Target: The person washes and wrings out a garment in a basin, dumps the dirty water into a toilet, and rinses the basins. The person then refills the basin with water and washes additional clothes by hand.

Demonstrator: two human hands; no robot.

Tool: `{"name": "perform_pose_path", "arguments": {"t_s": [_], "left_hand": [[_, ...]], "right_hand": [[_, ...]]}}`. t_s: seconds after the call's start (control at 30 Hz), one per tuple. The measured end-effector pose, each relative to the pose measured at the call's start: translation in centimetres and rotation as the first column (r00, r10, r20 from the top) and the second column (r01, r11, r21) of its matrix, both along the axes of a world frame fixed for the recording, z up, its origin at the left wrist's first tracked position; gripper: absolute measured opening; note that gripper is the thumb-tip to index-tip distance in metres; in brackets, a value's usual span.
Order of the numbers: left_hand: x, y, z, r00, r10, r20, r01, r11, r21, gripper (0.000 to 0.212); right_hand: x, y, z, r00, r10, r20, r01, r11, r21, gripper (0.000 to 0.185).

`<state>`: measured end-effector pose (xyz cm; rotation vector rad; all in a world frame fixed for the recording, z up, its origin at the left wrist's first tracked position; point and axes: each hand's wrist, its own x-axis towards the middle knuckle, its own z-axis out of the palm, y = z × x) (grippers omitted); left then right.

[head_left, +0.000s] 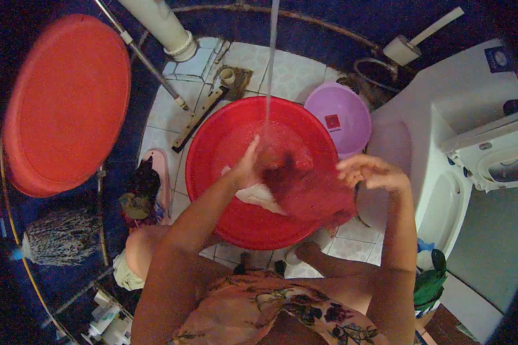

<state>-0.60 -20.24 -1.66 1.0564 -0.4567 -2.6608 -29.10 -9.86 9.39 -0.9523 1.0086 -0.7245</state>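
A wet dark red cloth (pixel 311 194) hangs over a large red plastic basin (pixel 224 116), blurred by motion. My left hand (pixel 247 168) grips the cloth's left end, thumb pointing up. My right hand (pixel 373 172) is above the basin's right rim with fingers curled, close to the cloth's upper right edge; blur hides whether it pinches any fabric. Below my left hand lies a white cloth (pixel 259 198), partly covered by the red one. A thin stream of water (pixel 271 73) falls from above into the basin.
A purple plastic basin (pixel 352 108) stands behind on the right, near a white washing machine or similar appliance (pixel 440 142). On the left are a floor squeegee (pixel 200 118), a pink slipper (pixel 159 168), a hanging red basin (pixel 71 103) and a mop head (pixel 62 237). A toilet brush (pixel 403 49) hangs at back right.
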Motion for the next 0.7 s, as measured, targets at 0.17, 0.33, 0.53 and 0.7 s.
{"name": "perform_pose_path", "arguments": {"t_s": [0.17, 0.33, 0.53, 0.7], "left_hand": [[1.4, 1.5, 0.7, 0.731, -0.624, 0.278, 0.682, 0.688, -0.249, 0.045], [3.4, 2.1, -4.0, 0.396, -0.281, 0.874, 0.847, -0.255, -0.466, 0.029], [5.6, 0.3, -3.7, 0.622, 0.084, 0.778, 0.731, -0.418, -0.539, 0.029], [3.7, -0.4, -1.1, 0.64, -0.087, 0.764, 0.71, -0.314, -0.63, 0.027]], "right_hand": [[-3.1, -0.7, -8.5, 0.647, -0.719, -0.255, 0.751, 0.658, 0.05, 0.043], [-9.8, 5.2, -27.4, 0.473, -0.79, -0.391, 0.876, 0.375, 0.302, 0.031], [-1.1, 1.2, -27.6, 0.307, -0.936, -0.173, 0.88, 0.21, 0.426, 0.02], [-5.6, 2.5, -30.2, 0.39, -0.92, 0.027, 0.761, 0.339, 0.553, 0.018]]}}
